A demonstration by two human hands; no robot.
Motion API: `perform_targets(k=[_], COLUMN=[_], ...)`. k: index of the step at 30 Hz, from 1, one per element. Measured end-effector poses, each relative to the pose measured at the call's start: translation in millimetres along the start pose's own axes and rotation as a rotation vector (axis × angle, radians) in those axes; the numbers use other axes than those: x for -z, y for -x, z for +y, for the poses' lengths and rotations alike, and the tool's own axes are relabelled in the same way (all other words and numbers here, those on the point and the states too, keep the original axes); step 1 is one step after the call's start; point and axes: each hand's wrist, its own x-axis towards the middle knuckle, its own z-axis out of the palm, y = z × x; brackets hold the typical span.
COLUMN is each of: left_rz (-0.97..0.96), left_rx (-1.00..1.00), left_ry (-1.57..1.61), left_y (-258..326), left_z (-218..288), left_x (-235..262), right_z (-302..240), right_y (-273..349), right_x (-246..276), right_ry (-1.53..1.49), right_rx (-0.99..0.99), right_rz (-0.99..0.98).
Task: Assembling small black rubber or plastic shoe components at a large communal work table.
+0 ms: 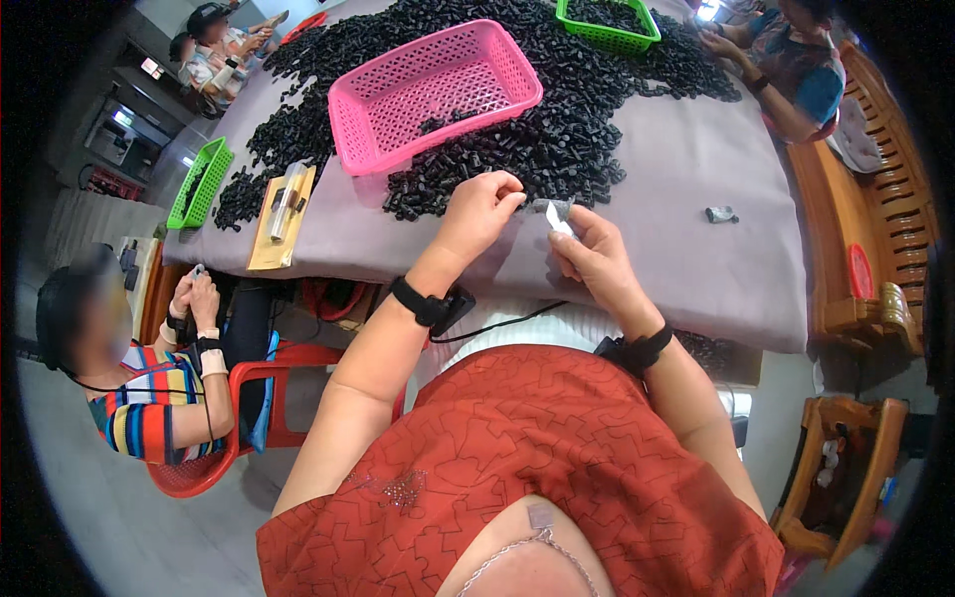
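My left hand (484,211) hovers just in front of the pile of small black parts (577,139), its fingers curled into a pinch. Whatever may be between those fingertips is hidden or too small to name. Close beside it, my right hand (595,254) is closed on a small grey piece with a bright white pointed flap (559,219), held between thumb and fingers. The two hands are a short gap apart over the grey tablecloth (686,259). A pink perforated basket (363,149) sits on the pile beyond my hands, with some black parts inside.
Green baskets (199,187) (612,38) stand at the left edge and far side. A clear tube (286,204) lies on a tan pad (267,247). A small grey item (721,214) lies at right. Co-workers sit around the table; a wooden bench (875,199) flanks the right.
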Motion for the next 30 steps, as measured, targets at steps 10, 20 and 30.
perform_targets(k=[10,20,30], left_rz=[-0.005,0.084,-0.276], left_rx=[-0.183,-0.157,0.492], left_ry=[-0.475,0.007,1.149], left_y=[-2.7,10.1,36.0], left_z=[8.0,-6.7,2.9], left_x=[-14.2,-4.8,-1.4], right_z=[-4.5,7.1,-6.3], right_y=[-2.6,-2.5,4.0], right_x=[3.9,7.5,1.3], right_ry=[0.254,0.37,0.228], right_rx=[0.126,0.131,-0.017], right_rz=[0.086,0.08,-0.144])
